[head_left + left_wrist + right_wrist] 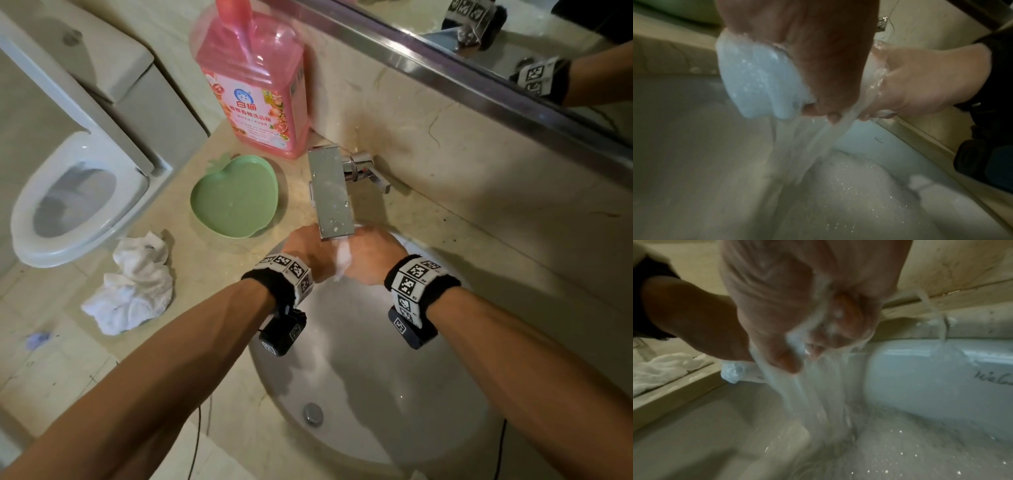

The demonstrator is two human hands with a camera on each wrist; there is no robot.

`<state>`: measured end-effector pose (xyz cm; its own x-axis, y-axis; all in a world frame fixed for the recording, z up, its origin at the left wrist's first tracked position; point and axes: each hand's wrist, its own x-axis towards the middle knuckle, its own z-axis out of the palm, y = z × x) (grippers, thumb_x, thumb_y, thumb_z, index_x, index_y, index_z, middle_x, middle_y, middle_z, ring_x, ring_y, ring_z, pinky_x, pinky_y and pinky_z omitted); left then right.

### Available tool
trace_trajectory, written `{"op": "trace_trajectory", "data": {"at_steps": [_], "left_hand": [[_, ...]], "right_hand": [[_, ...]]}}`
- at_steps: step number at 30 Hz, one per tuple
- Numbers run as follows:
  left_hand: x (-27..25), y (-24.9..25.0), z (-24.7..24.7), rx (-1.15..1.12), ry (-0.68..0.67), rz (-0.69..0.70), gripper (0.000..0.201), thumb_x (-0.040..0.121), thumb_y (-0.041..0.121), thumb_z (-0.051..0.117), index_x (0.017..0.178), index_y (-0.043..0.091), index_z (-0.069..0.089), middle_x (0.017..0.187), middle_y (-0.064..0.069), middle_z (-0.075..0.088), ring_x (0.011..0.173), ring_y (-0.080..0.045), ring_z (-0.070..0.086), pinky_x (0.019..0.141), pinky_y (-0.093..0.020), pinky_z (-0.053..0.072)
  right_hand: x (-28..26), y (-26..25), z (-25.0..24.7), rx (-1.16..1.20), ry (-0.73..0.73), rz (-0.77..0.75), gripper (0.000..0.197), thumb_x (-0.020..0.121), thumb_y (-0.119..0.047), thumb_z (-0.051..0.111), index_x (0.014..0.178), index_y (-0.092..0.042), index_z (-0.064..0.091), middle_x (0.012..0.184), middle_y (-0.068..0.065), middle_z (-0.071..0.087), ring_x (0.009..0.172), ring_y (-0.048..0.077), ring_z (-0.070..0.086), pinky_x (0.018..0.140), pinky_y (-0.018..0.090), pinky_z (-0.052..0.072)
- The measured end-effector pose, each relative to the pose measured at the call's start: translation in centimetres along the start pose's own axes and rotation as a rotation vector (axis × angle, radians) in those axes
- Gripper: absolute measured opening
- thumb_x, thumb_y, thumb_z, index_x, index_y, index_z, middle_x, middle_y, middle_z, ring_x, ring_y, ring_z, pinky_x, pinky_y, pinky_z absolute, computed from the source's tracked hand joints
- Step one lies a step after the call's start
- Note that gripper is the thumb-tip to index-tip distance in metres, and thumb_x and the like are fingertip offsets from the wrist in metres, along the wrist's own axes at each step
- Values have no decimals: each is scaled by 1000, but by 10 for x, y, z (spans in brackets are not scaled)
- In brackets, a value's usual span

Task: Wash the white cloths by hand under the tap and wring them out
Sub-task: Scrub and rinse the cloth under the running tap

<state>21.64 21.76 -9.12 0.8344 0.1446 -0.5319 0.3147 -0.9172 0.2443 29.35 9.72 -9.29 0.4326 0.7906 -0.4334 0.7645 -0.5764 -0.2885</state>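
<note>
Head cam looks steeply down over the sink (359, 394); wrist cams sit super close underneath the hands. All three share that basin.

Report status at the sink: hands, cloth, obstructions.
Left hand and right hand both grip the wet white cloth under the running square chrome tap. Second crumpled white cloth waits on the beige counter. Nothing obstructing.

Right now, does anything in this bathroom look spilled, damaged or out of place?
Nothing alarming. Both hands grip a wet cloth under the tap. A second white cloth lies crumpled on the counter, apparently waiting. The counter looks grubby.
</note>
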Motion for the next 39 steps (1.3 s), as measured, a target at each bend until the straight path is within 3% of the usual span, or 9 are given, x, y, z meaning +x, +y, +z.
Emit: {"op": "trace_trajectory", "data": {"at_steps": [7, 12, 16, 18, 21, 24, 29, 33, 39], "left_hand": [[-10, -16, 7, -163, 80, 57, 41, 87, 38, 59, 125, 22, 59, 123, -6, 62, 98, -24, 60, 83, -29, 47], [-26, -33, 14, -584, 33, 64, 75, 74, 65, 58, 136, 25, 45, 135, 1, 57, 121, -19, 55, 104, -38, 43], [-37, -36, 18, -695, 19, 17, 64, 85, 37, 65, 142, 19, 43, 141, -3, 52, 128, -22, 50, 105, -30, 36], [-39, -38, 18, -754, 74, 35, 64, 85, 30, 66, 144, 22, 43, 145, 0, 49, 130, -20, 48, 111, -37, 36], [-42, -41, 21, -829, 126, -10, 58, 85, 21, 70, 139, 18, 50, 137, -3, 58, 120, -20, 56, 108, -44, 42], [-42, -41, 25, -816, 217, -38, 52, 79, 18, 75, 128, 15, 57, 121, -5, 66, 108, -22, 63, 97, -39, 51], [-34, -35, 22, -791, 315, -124, 35, 71, 35, 81, 88, 30, 51, 88, 9, 61, 78, -10, 58, 65, -25, 42], [-26, -30, 16, -856, 169, -21, 44, 85, 40, 66, 126, 26, 60, 115, 4, 69, 104, -16, 65, 89, -34, 51], [-21, -30, 6, -864, 243, 68, 21, 95, 38, 58, 115, 34, 61, 112, 12, 65, 104, -7, 61, 91, -28, 48]], "right_hand": [[-5, 0, -7, 223, 63, -97, 18, 77, -37, 69, 93, -31, 65, 93, -8, 65, 86, 19, 64, 73, 29, 49], [-12, -5, -10, 295, -2, -287, 37, 91, -17, 59, 122, -36, 65, 126, 1, 65, 117, 19, 57, 98, 27, 42], [-12, -17, -6, 325, 46, -274, 42, 89, -6, 64, 127, -23, 65, 132, 10, 61, 121, 24, 54, 103, 29, 41], [-9, -18, -3, 318, 63, -212, 39, 89, -10, 67, 128, -16, 63, 130, 11, 60, 119, 27, 57, 104, 33, 44], [-9, -17, -2, 490, 177, -82, 39, 77, -12, 79, 113, -16, 64, 105, -3, 62, 100, 20, 63, 85, 12, 43], [-15, -16, -5, 615, 250, -16, 52, 65, -20, 88, 110, -21, 63, 91, -11, 63, 80, 9, 62, 68, 17, 43], [-27, -5, -7, 562, 267, 40, 46, 76, -30, 81, 117, -21, 64, 97, -6, 71, 87, 14, 66, 75, 30, 54], [-35, 10, -5, 727, 195, 66, 41, 74, -25, 84, 111, -27, 67, 94, -11, 73, 86, 5, 68, 74, 26, 56], [-39, 32, 9, 945, 129, 228, 19, 85, -27, 77, 102, -25, 69, 96, -13, 74, 93, 2, 69, 77, 23, 54]]}}
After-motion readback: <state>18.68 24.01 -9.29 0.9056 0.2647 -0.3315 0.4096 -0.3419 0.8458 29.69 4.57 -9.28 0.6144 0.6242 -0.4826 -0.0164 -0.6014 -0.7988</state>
